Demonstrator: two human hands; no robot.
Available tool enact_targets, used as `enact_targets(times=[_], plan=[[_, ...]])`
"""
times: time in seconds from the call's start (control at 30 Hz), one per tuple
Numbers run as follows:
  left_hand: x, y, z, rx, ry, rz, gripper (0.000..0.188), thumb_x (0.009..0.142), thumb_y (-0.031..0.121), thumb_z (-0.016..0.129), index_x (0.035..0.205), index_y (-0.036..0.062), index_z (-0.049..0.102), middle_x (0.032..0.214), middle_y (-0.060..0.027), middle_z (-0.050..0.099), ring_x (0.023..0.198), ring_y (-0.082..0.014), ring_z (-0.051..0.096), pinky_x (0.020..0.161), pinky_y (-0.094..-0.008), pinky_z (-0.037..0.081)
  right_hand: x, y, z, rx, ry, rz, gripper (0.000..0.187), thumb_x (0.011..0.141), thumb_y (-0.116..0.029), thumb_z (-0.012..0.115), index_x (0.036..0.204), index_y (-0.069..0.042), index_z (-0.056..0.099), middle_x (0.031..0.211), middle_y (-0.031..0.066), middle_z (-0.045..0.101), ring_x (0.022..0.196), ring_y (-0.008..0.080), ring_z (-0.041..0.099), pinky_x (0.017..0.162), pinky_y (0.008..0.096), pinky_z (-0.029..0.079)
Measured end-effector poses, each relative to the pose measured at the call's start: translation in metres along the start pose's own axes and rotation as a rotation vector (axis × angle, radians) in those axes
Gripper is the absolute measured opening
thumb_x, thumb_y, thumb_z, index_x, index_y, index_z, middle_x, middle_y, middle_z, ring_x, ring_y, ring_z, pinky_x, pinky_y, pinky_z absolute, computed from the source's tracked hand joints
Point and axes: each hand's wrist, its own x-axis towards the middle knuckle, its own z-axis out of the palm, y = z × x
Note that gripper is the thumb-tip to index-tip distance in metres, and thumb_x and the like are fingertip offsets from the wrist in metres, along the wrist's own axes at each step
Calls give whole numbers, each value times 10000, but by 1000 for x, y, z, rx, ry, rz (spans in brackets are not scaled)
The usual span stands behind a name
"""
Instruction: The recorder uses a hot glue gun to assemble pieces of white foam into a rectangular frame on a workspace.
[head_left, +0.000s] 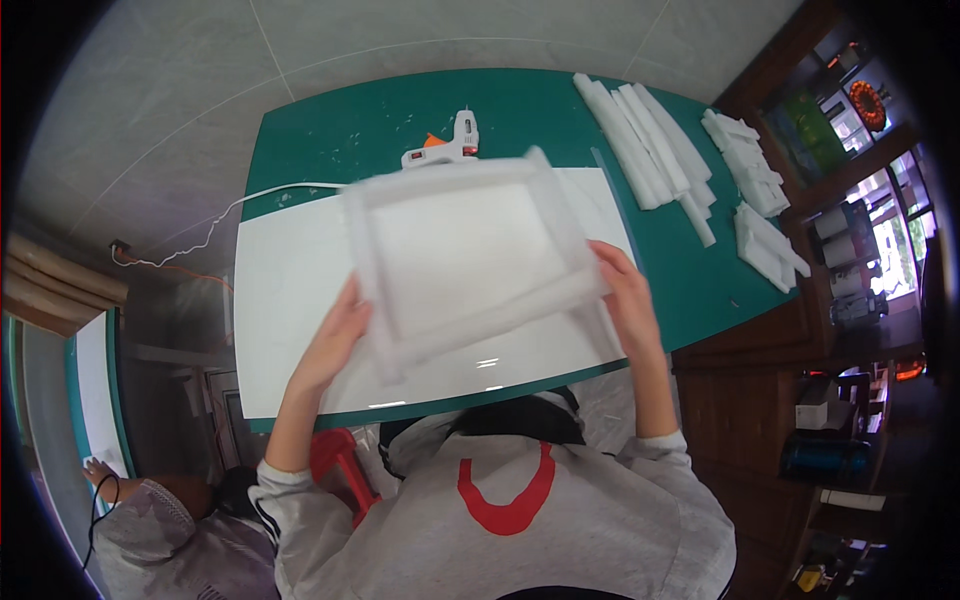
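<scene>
Both hands hold a white square foam frame (465,255) above the green desk (330,125); left hand (335,345) and right hand (625,295) have fingers closed on its side rails; probably light, brittle, best gripped at the rails; white glue gun (450,145) lies beyond.

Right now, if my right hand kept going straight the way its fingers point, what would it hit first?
The right hand grips the white foam frame at its right edge, fingers pointing up and left across it. Beyond the frame, the white glue gun on the green table looks first, though depth is unclear.
</scene>
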Motion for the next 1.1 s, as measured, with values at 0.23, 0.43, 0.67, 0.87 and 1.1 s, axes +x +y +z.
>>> enact_targets(times=[0.23,0.43,0.67,0.87,1.1], plan=[[64,24,81,428,-562,470,409,929,261,343,1252,10,346,1012,-119,452,868,-193,460,782,-302,394,-29,2,-87,101,226,-17,288,863,-144,478,1123,-33,532,1055,19,553,920,80,489,794,198,362],[159,32,94,861,-71,929,250,831,198,505,1013,29,528,993,-162,459,936,-316,470,826,-382,388,-36,27,-125,-40,473,69,282,868,-137,474,1110,-13,550,1039,41,565,933,90,499,803,213,374],[228,53,57,1132,49,830,473,668,134,638,1114,82,491,1129,-132,450,1040,-294,451,890,-430,353,-25,30,-126,-128,369,-14,300,876,-147,457,1126,-4,540,1080,50,564,985,111,504,871,228,353],[265,44,59,1276,-176,632,555,672,222,658,1187,122,475,1216,-86,436,1129,-263,414,945,-493,304,-15,23,-114,-144,362,3,304,861,-119,474,1127,15,533,1062,52,574,982,101,500,871,219,350],[264,62,44,1216,-264,622,426,717,148,622,1119,51,521,1146,-93,465,1020,-275,498,861,-364,423,-6,30,-98,-144,361,-18,309,817,-97,531,1109,0,547,985,32,584,851,84,509,768,197,384]])
